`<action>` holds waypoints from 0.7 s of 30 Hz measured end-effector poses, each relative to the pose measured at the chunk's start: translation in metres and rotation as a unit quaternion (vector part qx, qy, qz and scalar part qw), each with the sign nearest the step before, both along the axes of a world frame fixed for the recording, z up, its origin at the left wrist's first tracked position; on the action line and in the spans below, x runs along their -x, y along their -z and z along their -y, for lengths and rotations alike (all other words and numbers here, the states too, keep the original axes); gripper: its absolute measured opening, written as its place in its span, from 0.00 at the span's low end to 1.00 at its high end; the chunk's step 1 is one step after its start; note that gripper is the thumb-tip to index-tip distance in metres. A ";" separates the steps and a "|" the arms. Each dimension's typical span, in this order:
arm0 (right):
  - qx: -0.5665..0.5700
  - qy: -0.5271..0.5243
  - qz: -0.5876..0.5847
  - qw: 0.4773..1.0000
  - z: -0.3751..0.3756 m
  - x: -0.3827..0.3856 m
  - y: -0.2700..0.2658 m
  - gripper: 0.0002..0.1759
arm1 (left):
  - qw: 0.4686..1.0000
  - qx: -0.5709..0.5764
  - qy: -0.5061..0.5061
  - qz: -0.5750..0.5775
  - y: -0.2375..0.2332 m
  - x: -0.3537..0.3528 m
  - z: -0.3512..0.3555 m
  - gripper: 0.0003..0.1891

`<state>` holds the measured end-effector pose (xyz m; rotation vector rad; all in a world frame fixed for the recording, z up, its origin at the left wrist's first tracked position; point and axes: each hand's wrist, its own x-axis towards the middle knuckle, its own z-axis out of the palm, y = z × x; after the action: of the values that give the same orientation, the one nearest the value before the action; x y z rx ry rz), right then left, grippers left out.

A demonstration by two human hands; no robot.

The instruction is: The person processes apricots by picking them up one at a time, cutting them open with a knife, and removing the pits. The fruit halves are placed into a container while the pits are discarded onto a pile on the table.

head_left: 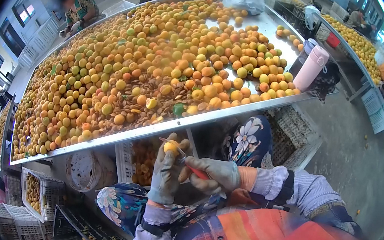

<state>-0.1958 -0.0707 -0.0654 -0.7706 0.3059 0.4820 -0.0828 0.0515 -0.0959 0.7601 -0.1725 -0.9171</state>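
My left hand (166,172), in a grey glove, is raised below the table's front edge with its fingers closed on a yellow-orange apricot (170,148). A red-handled knife (198,172) is in my right hand (214,173), which is also gloved; its blade meets the fruit. Above both hands, apricots (127,58) are heaped on a metal-edged table (126,136). Brown pits (143,87) and a few split fruits lie in the near part of the heap.
A pink bottle (311,69) stands at the table's right corner. Under the table are a white crate (124,162) of apricot pieces and a round tub (82,170). Black and white crates sit lower left. Two people are at the far side. Another apricot table (352,44) stands right.
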 end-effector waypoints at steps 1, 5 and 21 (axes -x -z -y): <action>0.028 -0.013 -0.002 1.000 0.004 -0.001 -0.010 0.27 | 0.998 -0.019 0.018 0.062 -0.001 -0.005 -0.003 0.28; 0.088 -0.050 -0.033 0.994 0.011 -0.005 -0.023 0.28 | 0.950 -0.092 0.023 0.296 -0.012 -0.014 -0.009 0.26; 0.381 0.083 0.162 0.906 -0.005 -0.009 0.046 0.29 | 0.978 -0.138 -0.022 0.155 0.000 0.012 0.010 0.26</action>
<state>-0.1870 -0.0658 -0.1112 -1.5553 0.2417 0.0453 -0.0951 0.0414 -0.0956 1.1599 -0.3052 -0.7851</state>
